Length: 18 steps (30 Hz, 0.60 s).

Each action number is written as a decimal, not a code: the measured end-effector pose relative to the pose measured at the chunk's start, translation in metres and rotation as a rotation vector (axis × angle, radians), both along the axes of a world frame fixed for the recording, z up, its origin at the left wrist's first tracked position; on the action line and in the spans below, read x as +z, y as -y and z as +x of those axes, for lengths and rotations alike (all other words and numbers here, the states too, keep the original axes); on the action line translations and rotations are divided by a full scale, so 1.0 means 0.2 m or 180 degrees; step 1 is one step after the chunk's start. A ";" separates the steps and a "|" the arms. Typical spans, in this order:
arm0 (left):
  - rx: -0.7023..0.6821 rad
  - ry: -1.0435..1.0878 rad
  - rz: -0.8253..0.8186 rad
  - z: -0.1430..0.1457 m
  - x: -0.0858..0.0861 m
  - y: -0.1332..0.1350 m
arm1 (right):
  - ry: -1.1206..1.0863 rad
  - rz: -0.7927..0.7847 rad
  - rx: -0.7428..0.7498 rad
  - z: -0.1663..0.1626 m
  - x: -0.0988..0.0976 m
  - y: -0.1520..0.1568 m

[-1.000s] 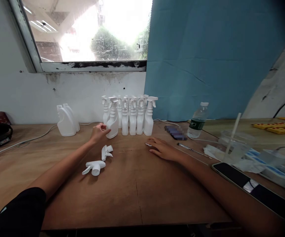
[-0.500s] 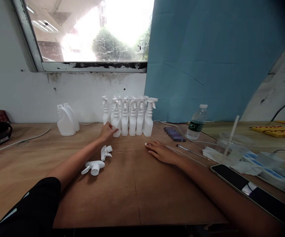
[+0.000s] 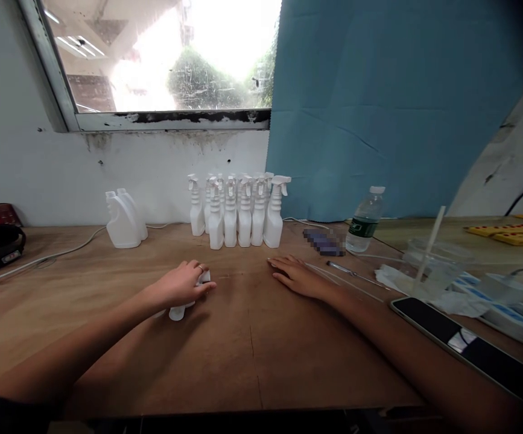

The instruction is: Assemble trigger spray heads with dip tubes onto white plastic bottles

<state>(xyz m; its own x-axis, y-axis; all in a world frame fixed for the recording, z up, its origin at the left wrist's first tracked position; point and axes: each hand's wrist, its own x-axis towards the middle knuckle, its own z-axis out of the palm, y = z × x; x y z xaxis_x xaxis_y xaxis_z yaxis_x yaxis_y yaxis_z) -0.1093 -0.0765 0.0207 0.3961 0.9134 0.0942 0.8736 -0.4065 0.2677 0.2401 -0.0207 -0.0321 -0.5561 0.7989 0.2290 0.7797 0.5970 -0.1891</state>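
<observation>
My left hand (image 3: 183,282) is curled over a white trigger spray head (image 3: 204,278) on the table, thumb and fingers on either side of it. Most of this spray head is hidden by the hand. A second white spray head (image 3: 177,313) lies just below the palm, partly covered. My right hand (image 3: 295,276) rests flat on the tabletop with its fingers stretched out, holding nothing. Beyond both hands stand several white spray bottles (image 3: 244,223) in tight rows, upright, with trigger heads on top.
Two white bottles without heads (image 3: 124,224) stand at the back left. On the right are a water bottle (image 3: 363,223), a screwdriver-like tool (image 3: 342,269), a clear cup with a straw (image 3: 433,265), a phone (image 3: 451,337) and a power strip (image 3: 505,316). A wall and window (image 3: 166,60) close off the back.
My left hand has come back from the front-left spray bottle and down over the loose spray heads nearer me. My right hand has stayed in place.
</observation>
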 end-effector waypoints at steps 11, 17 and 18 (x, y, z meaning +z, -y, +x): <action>-0.1138 0.0605 0.0128 0.27 -0.10 0.20 | -0.0358 0.0496 -0.0109 0.02 -0.03 -0.06; -0.0924 0.2100 -0.0459 0.27 -0.18 0.19 | -0.0683 0.0385 -0.0030 0.02 -0.02 -0.08; -0.0896 0.2241 -0.0530 0.27 -0.18 0.18 | -0.0811 0.0353 -0.0028 0.01 -0.02 -0.07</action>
<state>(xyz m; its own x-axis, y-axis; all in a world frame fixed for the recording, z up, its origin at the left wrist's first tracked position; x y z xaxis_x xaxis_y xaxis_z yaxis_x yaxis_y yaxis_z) -0.0553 -0.1128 -0.0159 0.5130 0.8114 0.2801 0.3449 -0.4937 0.7983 0.2424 -0.0060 -0.0359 -0.4626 0.7657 0.4468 0.7206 0.6183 -0.3137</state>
